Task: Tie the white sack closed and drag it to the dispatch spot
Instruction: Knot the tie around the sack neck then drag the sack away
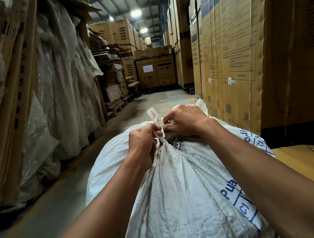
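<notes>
A big white woven sack [177, 198] with blue print stands right in front of me, its mouth gathered into a bunch at the top. A white plastic tie [155, 119] with a flat tag end loops around the gathered neck and sticks up. My left hand [143, 143] grips the bunched neck and the strap of the tie. My right hand [186, 120] pinches the tie at the neck from the right side, fingers curled over the sack's top.
I stand in a warehouse aisle with a concrete floor [155, 102] running ahead. Tall stacked cartons [229, 45] line the right; flattened cardboard and plastic-wrapped goods [60, 82] lean on the left. More cartons [155, 67] close the aisle's far end. A flat carton [313, 164] lies at right.
</notes>
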Motion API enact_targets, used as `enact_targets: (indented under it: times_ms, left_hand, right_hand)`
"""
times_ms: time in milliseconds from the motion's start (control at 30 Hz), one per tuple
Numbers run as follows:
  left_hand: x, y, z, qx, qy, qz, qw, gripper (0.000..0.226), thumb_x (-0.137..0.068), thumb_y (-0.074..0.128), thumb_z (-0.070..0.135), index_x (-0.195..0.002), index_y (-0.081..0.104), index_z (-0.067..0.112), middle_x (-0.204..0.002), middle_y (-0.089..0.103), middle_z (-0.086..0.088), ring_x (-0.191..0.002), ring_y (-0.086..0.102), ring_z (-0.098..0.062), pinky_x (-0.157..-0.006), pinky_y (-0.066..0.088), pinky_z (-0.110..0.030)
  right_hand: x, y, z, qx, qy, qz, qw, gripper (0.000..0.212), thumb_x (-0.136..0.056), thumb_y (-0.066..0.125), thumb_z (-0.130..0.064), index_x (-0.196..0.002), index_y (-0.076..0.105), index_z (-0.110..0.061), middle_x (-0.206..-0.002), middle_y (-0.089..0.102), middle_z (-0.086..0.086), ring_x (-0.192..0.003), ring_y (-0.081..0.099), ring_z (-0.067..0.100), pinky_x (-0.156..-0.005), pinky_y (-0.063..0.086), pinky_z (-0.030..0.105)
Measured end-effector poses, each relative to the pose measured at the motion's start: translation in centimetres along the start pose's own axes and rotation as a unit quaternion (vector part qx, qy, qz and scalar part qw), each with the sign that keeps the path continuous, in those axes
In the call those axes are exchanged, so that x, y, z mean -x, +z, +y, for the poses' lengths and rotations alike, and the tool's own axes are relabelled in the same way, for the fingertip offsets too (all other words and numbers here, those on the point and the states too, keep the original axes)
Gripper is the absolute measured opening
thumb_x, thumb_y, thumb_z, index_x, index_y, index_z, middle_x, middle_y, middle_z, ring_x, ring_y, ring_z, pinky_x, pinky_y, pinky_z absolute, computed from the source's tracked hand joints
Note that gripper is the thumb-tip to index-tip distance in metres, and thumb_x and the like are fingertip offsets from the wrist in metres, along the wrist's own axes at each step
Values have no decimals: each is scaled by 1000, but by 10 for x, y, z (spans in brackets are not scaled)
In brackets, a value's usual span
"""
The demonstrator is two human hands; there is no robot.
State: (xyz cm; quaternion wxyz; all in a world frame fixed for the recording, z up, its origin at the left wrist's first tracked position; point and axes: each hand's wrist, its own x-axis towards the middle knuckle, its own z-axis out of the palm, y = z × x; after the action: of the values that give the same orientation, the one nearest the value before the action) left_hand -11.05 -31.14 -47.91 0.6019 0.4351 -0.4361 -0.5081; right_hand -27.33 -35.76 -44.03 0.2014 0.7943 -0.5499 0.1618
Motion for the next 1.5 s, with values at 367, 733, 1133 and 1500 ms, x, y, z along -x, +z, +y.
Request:
enact_targets:
  times_ms: [367,733,1133,1500]
  left_hand:
    - [-5,-2,-5,-91,-57,18,994,23,-84,65,18,-62,66,12,-59,61,-2,-39,31,-13,-39,22,-21]
    - [-11,2,-7,-36,-77,30,996,15,-92,67,12,-80,73,8,-53,62,3,-34,32,-8,-32,22,-19]
    - [-9,6,-8,-32,-60,52,996,13,-93,71,12,-89,76,2,-44,52,3,-28,30,-8,-30,22,-18]
    - [-16,7,-11,-17,-76,66,995,12,-90,73,13,-82,77,5,-47,55,2,-28,35,-8,-32,23,-18]
  right_hand:
    - [2,-1,-1,11,-10,13,1000,37,-98,59,-65,-128,72,-47,-124,74,1,-107,68,25,-84,48,38]
    - [4,3,-4,26,-15,40,999,37,-98,61,-64,-126,74,-44,-119,75,0,-96,68,20,-80,50,36]
    - [4,4,-7,38,-14,54,998,37,-99,60,-63,-128,73,-43,-119,75,-1,-98,69,20,-75,41,34]
    - [7,8,-10,68,-33,72,995,35,-100,57,-64,-124,75,-44,-109,74,-3,-87,68,18,-71,45,34]
